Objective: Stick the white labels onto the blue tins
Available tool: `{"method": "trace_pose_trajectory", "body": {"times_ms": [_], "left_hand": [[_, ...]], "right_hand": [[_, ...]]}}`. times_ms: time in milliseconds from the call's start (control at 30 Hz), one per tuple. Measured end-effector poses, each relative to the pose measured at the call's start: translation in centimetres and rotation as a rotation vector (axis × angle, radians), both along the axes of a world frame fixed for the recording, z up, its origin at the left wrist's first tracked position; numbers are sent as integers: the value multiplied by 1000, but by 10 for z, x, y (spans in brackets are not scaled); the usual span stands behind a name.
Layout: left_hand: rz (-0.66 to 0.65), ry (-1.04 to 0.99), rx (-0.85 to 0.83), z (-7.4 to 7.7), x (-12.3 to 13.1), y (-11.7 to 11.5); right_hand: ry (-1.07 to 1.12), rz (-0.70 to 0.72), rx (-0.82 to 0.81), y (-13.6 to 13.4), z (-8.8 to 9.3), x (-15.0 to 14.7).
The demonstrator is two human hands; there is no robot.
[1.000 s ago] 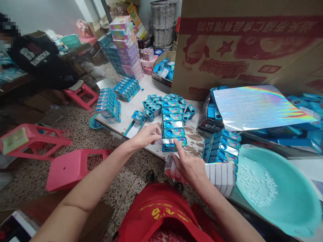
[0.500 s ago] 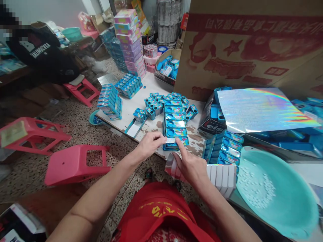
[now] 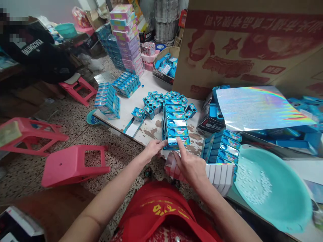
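A row of blue candy boxes [image 3: 176, 121] lies on the low white board [image 3: 141, 117] in front of me. The nearest box [image 3: 176, 142] has a shiny sticker strip across its top. My right hand [image 3: 189, 165] presses its index finger on that strip, while its other fingers curl over a sheet of white sticker strips [image 3: 220, 175]. My left hand [image 3: 153, 148] has its fingers together against the left end of the same box.
A teal basin [image 3: 285, 215] with small white pellets sits at my right, behind it a holographic sheet [image 3: 257, 107] and a big carton [image 3: 247, 50]. More blue boxes [image 3: 107, 101] are stacked around. Pink stools [image 3: 73, 164] lie on the floor. Another person [image 3: 35, 50] sits far left.
My left hand brought the shiny strip down onto the nearest box and let go of it. It now rests at the box's left end. My right index finger stayed on the strip.
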State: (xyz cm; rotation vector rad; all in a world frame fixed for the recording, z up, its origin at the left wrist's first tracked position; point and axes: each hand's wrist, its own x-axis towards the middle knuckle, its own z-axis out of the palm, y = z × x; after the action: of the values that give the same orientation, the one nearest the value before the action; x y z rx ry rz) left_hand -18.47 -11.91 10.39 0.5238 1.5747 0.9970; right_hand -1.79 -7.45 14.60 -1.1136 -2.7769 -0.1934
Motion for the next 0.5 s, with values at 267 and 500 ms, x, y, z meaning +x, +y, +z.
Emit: {"method": "trace_pose_trajectory", "body": {"times_ms": [267,500], "left_hand": [[294,192,208,-6,1,-5],[199,160,521,17,17,24]], "right_hand": [[364,-2,-214,16,-2,5],[470,-203,-743,40,-15,8]]}}
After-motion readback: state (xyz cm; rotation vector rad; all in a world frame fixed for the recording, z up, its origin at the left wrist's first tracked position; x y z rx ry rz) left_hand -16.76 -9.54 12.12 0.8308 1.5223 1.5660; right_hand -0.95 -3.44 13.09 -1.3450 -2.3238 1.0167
